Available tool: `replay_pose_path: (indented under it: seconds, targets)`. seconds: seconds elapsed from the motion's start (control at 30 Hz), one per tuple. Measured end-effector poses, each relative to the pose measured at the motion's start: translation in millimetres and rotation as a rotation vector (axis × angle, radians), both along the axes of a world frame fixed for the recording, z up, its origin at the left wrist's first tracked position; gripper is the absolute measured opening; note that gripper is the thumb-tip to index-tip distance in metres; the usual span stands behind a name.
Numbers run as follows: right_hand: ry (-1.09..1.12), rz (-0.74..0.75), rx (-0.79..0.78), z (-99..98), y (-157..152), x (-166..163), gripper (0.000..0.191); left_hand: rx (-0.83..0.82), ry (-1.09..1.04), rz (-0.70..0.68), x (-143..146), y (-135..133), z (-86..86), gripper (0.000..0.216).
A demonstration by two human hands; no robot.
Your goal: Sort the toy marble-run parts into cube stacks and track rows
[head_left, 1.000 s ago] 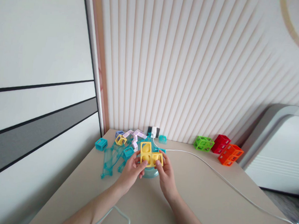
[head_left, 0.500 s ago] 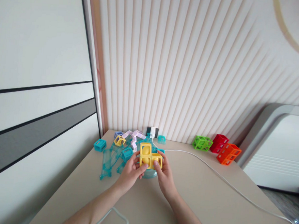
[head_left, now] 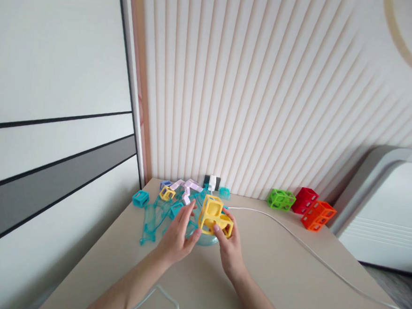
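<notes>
A yellow open-frame cube block piece [head_left: 213, 215] is held up above the beige table [head_left: 275, 272]. My right hand [head_left: 230, 244] grips its lower right part with thumb and fingers. My left hand [head_left: 178, 234] sits at its left side, fingers apart, fingertips beside the block; whether they touch it is unclear. Behind and under the block lie translucent teal track pieces [head_left: 151, 219] and a teal round base [head_left: 205, 239].
A teal cube [head_left: 140, 198], a small yellow cube [head_left: 167, 193] and lilac pieces [head_left: 186, 187] lie at the back left. Green [head_left: 280, 198], red [head_left: 305, 199] and orange [head_left: 318, 214] cube blocks stand at the back right. A white cable [head_left: 308, 251] runs from a wall charger [head_left: 211, 182] across the table.
The yellow block has been turned and tilted to the right in my right hand. My left hand has loosened off it and its fingers have spread.
</notes>
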State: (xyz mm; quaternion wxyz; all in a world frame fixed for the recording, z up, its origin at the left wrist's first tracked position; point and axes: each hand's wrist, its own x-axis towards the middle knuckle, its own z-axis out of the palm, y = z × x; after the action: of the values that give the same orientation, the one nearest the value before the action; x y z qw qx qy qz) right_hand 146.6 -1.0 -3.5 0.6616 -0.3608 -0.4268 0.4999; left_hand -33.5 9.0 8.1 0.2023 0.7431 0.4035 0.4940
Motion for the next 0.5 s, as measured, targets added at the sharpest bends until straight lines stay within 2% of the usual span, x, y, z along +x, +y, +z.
replay_pose_path:
  seconds: [0.1,0.17,0.23,0.27,0.33,0.5]
  targets:
    - [0.024,-0.036,-0.028,-0.5,3.1,2.2,0.06,0.169,0.224,0.285,-27.5,23.5,17.6,0.039]
    - [0.009,-0.034,-0.043,0.5,3.4,3.1,0.06,0.122,0.445,0.452,-46.6,45.3,28.8,0.032]
    - [-0.012,-0.03,-0.052,2.5,1.8,2.9,0.06,-0.011,0.694,0.538,-62.9,67.2,36.3,0.031]
    - [-0.026,-0.025,-0.053,3.5,0.6,2.6,0.06,-0.083,0.785,0.553,-69.5,77.1,38.1,0.032]
    - [-0.059,-0.008,-0.046,4.8,-1.8,1.8,0.06,-0.129,0.816,0.557,-79.5,93.2,37.4,0.032]
    - [-0.126,0.021,-0.005,1.0,-3.6,1.5,0.057,-0.183,0.838,0.478,-93.5,111.1,20.3,0.034]
